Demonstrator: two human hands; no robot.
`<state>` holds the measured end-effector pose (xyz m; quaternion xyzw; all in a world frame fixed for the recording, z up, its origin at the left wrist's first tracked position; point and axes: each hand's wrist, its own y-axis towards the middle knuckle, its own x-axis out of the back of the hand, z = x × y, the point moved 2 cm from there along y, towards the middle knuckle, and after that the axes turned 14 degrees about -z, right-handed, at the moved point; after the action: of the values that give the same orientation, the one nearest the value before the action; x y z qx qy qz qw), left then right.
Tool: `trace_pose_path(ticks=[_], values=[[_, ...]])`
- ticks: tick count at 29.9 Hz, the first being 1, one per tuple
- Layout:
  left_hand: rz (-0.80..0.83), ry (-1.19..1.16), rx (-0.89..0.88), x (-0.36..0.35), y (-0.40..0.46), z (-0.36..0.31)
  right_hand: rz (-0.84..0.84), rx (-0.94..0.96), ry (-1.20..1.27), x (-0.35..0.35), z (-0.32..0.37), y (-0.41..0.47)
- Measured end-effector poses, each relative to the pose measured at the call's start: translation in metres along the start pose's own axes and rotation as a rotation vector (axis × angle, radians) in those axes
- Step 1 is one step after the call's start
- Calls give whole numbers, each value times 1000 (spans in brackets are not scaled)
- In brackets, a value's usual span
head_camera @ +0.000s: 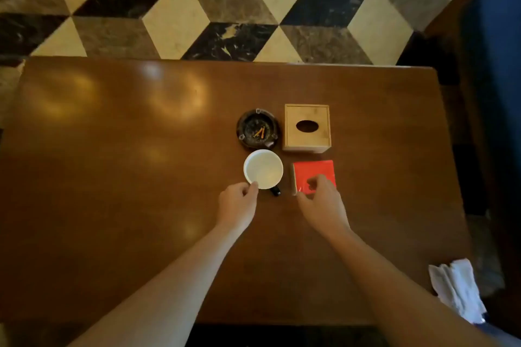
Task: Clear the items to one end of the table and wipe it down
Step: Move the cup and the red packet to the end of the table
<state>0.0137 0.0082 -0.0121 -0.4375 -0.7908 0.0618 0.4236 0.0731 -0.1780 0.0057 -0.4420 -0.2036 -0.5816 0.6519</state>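
Note:
A white cup (263,168) with a dark handle stands near the middle of the brown wooden table (112,163). My left hand (238,204) touches its near rim with thumb and fingers. To its right lies a red box (314,173); my right hand (321,201) pinches its near edge. Behind them sit a dark round ashtray (258,129) with orange butts and a light wooden tissue box (306,128). A white cloth (455,287) lies at the table's near right corner, partly over the edge.
A blue-cushioned wooden chair (493,79) stands off the table's right side. Beyond the far edge is a patterned marble floor (197,8). The table's left half shows only light reflections.

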Motion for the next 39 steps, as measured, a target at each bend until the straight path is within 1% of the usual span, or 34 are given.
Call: trace_pose_path(ticks=[1, 3, 5, 7, 9, 13, 18, 23, 26, 29, 33, 36, 39], values=[[-21, -39, 48, -7, 8, 5, -40, -13, -2, -7, -5, 7], [-115, -102, 193, -16, 24, 14, -141, -47, -55, -14, -14, 18], [-182, -149, 323, -27, 39, 21, -203, -81, -111, -23, -24, 27], [-160, -219, 466, -33, 46, 23, -219, -110, -141, -26, -30, 32], [-100, -270, 549, -44, 53, 25, -200, -100, -168, -35, -40, 44], [13, -329, 567, -58, 64, 30, -164, -108, -193, -58, -52, 55], [107, -411, 555, -70, 75, 38, -224, -88, -257, -79, -59, 64], [130, -463, 561, -68, 78, 37, -247, -113, -268, -85, -60, 70], [89, -486, 603, -58, 77, 37, -236, -150, -280, -81, -58, 73], [24, -563, 693, -19, 70, 55, -202, -172, -294, -81, -42, 63], [-71, -652, 765, 46, 66, 98, -208, -196, -350, -93, -7, 29], [-170, -705, 812, 103, 73, 133, -149, -73, -356, -130, 47, 1], [-299, -796, 865, 174, 89, 183, -74, 169, -296, -194, 137, -30]])
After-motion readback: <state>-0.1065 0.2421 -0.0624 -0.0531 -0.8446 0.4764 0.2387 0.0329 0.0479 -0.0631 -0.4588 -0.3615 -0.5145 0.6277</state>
